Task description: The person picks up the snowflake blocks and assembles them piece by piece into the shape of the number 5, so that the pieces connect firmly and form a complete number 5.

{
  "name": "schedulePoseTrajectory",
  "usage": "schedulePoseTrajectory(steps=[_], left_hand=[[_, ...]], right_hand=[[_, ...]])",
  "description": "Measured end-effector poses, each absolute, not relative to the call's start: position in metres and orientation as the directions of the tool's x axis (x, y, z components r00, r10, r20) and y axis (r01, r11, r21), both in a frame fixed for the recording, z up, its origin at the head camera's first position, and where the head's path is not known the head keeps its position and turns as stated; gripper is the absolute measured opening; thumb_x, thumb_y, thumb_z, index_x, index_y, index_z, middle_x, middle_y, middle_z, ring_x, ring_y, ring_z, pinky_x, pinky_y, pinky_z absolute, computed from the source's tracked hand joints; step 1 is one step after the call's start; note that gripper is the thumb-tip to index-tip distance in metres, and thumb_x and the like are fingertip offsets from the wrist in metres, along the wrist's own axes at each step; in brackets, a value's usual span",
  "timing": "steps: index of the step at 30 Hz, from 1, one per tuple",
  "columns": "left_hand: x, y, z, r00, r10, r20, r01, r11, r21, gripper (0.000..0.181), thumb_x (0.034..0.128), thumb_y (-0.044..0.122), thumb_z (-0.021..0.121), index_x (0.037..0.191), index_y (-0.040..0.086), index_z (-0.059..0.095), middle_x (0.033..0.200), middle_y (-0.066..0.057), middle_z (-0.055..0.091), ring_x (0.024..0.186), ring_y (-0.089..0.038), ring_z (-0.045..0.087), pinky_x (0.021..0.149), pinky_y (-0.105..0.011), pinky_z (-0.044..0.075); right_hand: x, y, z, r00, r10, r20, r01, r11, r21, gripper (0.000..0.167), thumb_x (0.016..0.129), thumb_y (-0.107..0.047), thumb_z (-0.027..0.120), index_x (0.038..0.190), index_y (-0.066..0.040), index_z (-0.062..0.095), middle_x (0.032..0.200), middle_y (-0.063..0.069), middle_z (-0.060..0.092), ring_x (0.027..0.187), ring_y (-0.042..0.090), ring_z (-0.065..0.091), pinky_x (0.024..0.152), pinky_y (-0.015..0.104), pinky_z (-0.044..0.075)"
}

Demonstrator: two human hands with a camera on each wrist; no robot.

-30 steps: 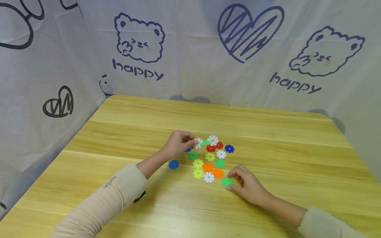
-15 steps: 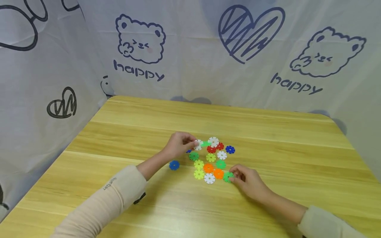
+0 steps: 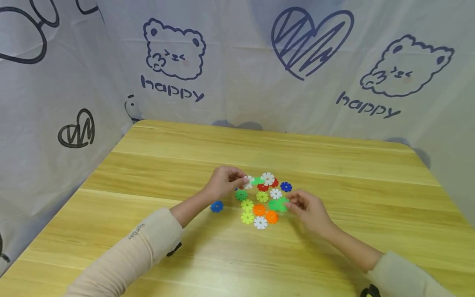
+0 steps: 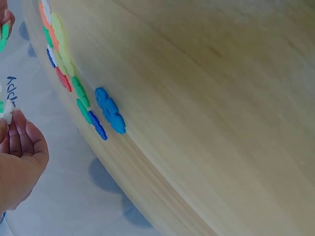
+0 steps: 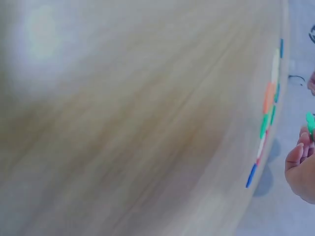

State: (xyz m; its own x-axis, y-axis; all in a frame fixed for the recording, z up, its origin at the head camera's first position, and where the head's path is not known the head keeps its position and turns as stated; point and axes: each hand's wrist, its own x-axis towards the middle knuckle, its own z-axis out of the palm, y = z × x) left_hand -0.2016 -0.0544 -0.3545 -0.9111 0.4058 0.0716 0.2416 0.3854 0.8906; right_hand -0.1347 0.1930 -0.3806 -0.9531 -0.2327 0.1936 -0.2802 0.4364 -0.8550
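The person's left hand [image 3: 227, 182] pinches a white disc [image 3: 250, 182] by its outer edge, thumb against fingers. That disc forms the left end of a short row that appears joined: a green connecting disc [image 3: 257, 181], seen nearly edge-on, lies between it and a second white disc [image 3: 267, 179]. The right hand [image 3: 311, 210] pinches a bright green disc [image 3: 284, 203] at its rim; both wrist views show it raised off the counter [image 3: 222, 264], apart from the pieces lying there (in the head view it only seems to merge with a flat green disc [image 3: 273, 205]).

The step in hand looks like slotting notched discs together, so a still left hand is probably the best help. The right hand's pinch should leave the notch to be used uncovered. The bright green disc is best turned crosswise to the second white disc, notch facing notch, then pushed straight in without twisting. If the joints are loose, a crooked push could spring the row apart; supporting the second white disc near its slot should guard against that.
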Motion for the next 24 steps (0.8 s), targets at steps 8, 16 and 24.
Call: schedulePoseTrajectory(steps=[8,16,24], left_hand=[[-0.203,-0.054,-0.358,-0.91,0.406,0.086,0.256,0.386,0.886,0.018,0.0901,0.008,0.06,0.095,-0.008,0.067,0.085,-0.021,0.069,0.079,-0.036,0.067,0.069,-0.041,0.058],[-0.204,-0.053,-0.362,-0.908,0.407,0.105,0.279,0.398,0.874,0.017,0.0898,0.009,0.06,0.093,-0.006,0.068,0.083,-0.019,0.069,0.077,-0.035,0.067,0.067,-0.038,0.058],[-0.203,-0.053,-0.362,-0.903,0.413,0.118,0.295,0.396,0.87,0.018,0.0899,0.01,0.06,0.093,-0.006,0.068,0.083,-0.018,0.069,0.076,-0.034,0.067,0.066,-0.039,0.058]], right_hand=[[-0.146,0.195,-0.371,-0.971,-0.135,0.2,-0.238,0.405,-0.883,0.015,0.086,0.004,0.059,0.1,0.01,0.059,0.077,0.013,0.061,0.064,0.008,0.056,0.053,0.019,0.047],[-0.155,0.196,-0.363,-0.975,-0.12,0.185,-0.218,0.4,-0.89,0.021,0.088,0.0,0.058,0.107,0.009,0.059,0.077,0.007,0.062,0.064,0.008,0.054,0.053,0.019,0.046],[-0.159,0.193,-0.359,-0.994,-0.077,0.075,-0.098,0.358,-0.929,0.026,0.089,-0.004,0.058,0.112,0.008,0.057,0.073,-0.004,0.061,0.063,0.009,0.051,0.056,0.02,0.046]])
